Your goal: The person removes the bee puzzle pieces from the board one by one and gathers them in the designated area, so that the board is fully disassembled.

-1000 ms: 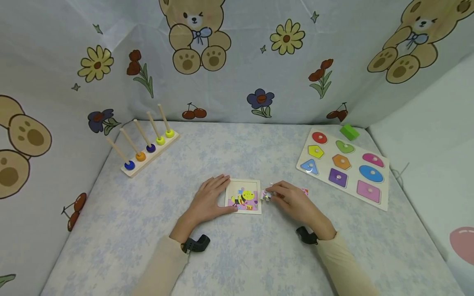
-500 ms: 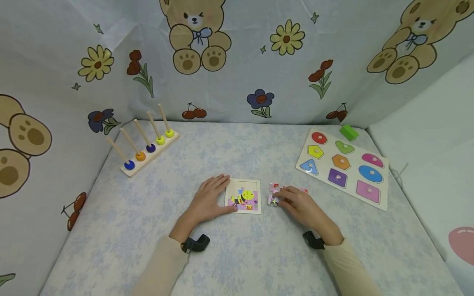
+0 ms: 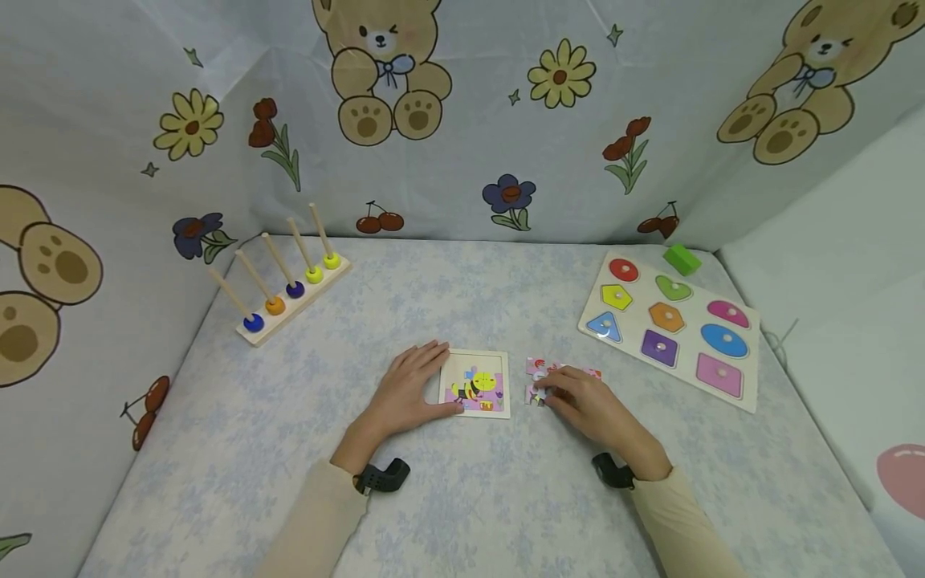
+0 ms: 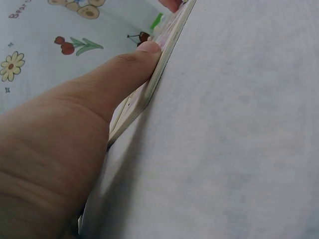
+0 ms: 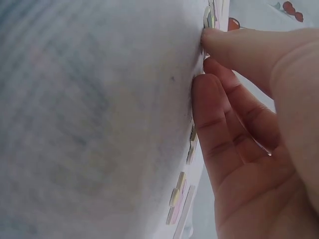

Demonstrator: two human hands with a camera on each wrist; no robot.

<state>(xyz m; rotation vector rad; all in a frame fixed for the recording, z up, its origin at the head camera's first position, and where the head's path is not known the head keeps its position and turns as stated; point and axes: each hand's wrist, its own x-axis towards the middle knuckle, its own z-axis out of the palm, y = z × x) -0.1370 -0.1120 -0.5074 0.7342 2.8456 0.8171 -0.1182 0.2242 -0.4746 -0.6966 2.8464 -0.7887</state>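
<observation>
A small square wooden puzzle tray [image 3: 473, 360] lies in the middle of the table, its lower part filled with jigsaw pieces showing a yellow bee [image 3: 482, 380]. My left hand [image 3: 406, 392] rests along the tray's left side, fingers straight at the upper corner. In the left wrist view its thumb [image 4: 130, 62] presses on the tray's rim. To the right of the tray, my right hand [image 3: 588, 403] pinches a pink and white jigsaw piece [image 3: 535, 396] at the table. More loose pieces [image 3: 595, 372] lie just behind, partly hidden by that hand.
A board of coloured shapes with knobs [image 3: 632, 319] lies at the back right, with a green block [image 3: 682, 258] by its far edge. At the back left stands a wooden peg rack [image 3: 289, 309] with coloured beads. A printed curtain [image 3: 448, 177] hangs behind the table.
My right hand has moved right, from the tray's right edge back to the loose pieces, carrying the jigsaw piece along. My left hand has stayed on the tray.
</observation>
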